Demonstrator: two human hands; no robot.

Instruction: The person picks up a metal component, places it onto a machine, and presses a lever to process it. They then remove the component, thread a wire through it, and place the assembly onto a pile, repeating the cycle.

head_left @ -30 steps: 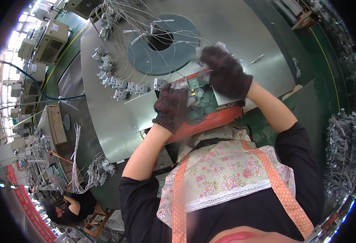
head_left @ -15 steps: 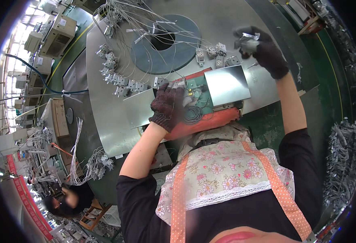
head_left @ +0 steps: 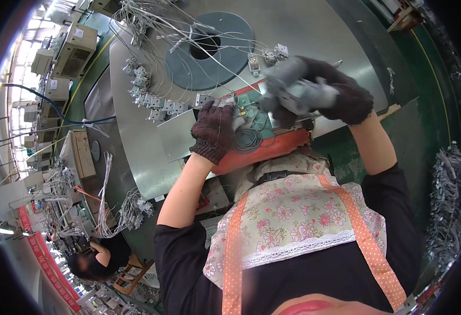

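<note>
My left hand (head_left: pixel 213 128), in a dark knitted glove with greyish fingertips, rests at the left side of a green work surface (head_left: pixel 251 102). Its fingers are bent together, and what they pinch is hidden. Beside its fingertips sits a small metal box with a wire (head_left: pixel 203 99). My right hand (head_left: pixel 340 94), gloved too, is closed round a grey metal part (head_left: pixel 287 100), smeared by motion, above the right of the green surface. A pale cable (head_left: pixel 222 65) runs toward that part. Between the hands lies a coil of thin grey wire (head_left: pixel 248 139).
A grey disc (head_left: pixel 243 31) with a dark centre lies on the metal table (head_left: pixel 141 142). Several wired metal boxes (head_left: pixel 159 103) curve along its left. A red padded edge (head_left: pixel 272 154) faces me. Another person (head_left: pixel 102 257) sits at the lower left.
My right hand has come left and nearer, from beyond the bright metal plate to over it, with a grey part in its grasp. The left hand stays nearly in place.
</note>
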